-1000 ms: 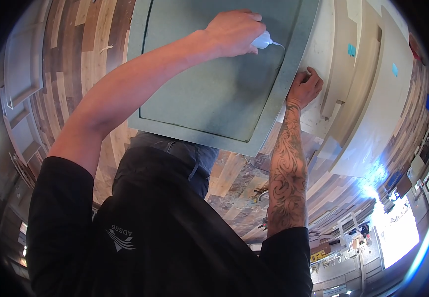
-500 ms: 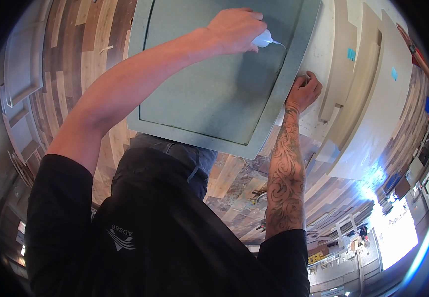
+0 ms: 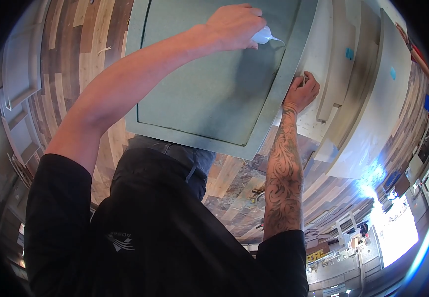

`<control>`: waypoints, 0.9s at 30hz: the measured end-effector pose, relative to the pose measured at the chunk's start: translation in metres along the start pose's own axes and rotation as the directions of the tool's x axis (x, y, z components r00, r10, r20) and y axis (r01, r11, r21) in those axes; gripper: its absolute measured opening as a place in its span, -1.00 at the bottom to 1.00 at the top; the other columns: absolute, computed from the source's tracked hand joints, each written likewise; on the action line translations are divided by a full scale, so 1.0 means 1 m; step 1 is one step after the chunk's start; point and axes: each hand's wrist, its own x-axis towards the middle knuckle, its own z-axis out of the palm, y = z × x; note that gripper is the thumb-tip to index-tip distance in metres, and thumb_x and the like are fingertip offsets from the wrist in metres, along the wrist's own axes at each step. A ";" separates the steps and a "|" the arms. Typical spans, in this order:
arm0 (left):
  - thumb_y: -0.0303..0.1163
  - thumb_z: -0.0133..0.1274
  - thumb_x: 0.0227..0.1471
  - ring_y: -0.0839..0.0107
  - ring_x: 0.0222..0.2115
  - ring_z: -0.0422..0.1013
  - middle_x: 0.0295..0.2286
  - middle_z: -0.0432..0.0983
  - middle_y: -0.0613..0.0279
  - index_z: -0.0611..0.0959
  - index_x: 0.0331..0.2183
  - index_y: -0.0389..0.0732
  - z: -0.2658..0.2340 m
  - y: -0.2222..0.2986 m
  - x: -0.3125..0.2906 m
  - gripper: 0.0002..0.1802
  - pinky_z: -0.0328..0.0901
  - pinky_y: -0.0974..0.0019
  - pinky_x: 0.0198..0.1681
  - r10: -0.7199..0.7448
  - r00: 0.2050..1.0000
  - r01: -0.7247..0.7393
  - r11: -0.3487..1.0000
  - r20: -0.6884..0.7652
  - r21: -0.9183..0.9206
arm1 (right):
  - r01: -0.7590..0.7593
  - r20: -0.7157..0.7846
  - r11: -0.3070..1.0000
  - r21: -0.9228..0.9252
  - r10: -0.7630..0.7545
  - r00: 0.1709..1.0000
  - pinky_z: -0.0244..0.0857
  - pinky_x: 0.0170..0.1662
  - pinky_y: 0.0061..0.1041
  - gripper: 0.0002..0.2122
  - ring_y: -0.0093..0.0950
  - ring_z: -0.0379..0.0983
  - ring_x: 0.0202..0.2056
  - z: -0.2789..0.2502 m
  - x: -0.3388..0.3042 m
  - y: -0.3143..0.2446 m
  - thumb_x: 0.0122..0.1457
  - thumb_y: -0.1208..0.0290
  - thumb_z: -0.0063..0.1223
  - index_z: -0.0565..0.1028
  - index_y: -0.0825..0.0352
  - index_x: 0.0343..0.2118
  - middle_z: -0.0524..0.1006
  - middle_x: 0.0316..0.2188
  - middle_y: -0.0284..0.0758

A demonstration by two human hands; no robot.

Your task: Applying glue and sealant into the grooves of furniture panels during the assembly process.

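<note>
A plank floor (image 3: 90, 54) is spreading beneath the work, and glaring light (image 3: 397, 232) is pouring in at the lower right. One grey-green panel (image 3: 199, 99) with a grooved border is lying before the person, and two blue tape pieces (image 3: 349, 53) are sticking to the pale boards (image 3: 340, 74) on its right. Two bare hands are working here, with one white bottle between them.

The left hand (image 3: 236, 25) is grasping the bottle (image 3: 261, 35) above the panel, near its right-hand groove; one thin strand (image 3: 280, 40) is trailing from the nozzle toward that groove. The right hand (image 3: 302, 92) is staying by the panel's right edge, its fingers curling — whether they are gripping anything, I cannot tell.

Compared with a second ago, the nozzle is pointing slightly farther up the groove, the right fingers are bending more tightly, and more of a reddish shape (image 3: 414, 54) is showing at the upper right rim — too blurred to identify. The left hand is hiding most of the bottle, and the picture's top edge is cutting off the panel.
</note>
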 end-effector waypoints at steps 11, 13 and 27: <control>-0.21 0.43 -0.21 0.04 -0.15 0.53 -0.31 0.59 0.02 0.69 -0.36 -0.24 -0.005 -0.002 0.008 -0.60 0.43 0.05 -0.05 -0.028 0.999 0.028 1.000 -0.019 -0.007 | -0.049 0.043 0.999 0.021 0.048 0.998 0.26 0.04 -0.13 -0.76 -0.16 0.37 -0.08 -0.006 -0.002 -0.008 0.16 0.47 0.07 0.50 0.19 -0.09 0.44 -0.20 -0.22; -0.22 0.43 -0.20 0.04 -0.15 0.53 -0.32 0.59 0.01 0.70 -0.36 -0.25 -0.009 -0.002 0.009 -0.62 0.44 0.05 -0.06 -0.037 0.999 0.037 0.999 -0.005 0.007 | -0.068 0.071 0.997 0.035 0.065 0.995 0.25 0.05 -0.13 -0.75 -0.15 0.37 -0.07 -0.007 -0.002 -0.010 0.15 0.48 0.07 0.50 0.20 -0.08 0.44 -0.19 -0.21; -0.22 0.44 -0.20 -0.01 -0.07 0.50 -0.23 0.60 -0.01 0.67 -0.28 -0.24 -0.013 -0.007 0.016 -0.56 0.39 0.01 0.06 -0.110 0.994 0.110 0.993 0.000 -0.043 | -0.035 0.004 0.999 0.024 0.035 0.999 0.30 0.03 -0.20 -0.79 -0.23 0.41 -0.08 -0.003 -0.003 -0.004 0.15 0.46 0.09 0.53 0.23 -0.13 0.45 -0.17 -0.28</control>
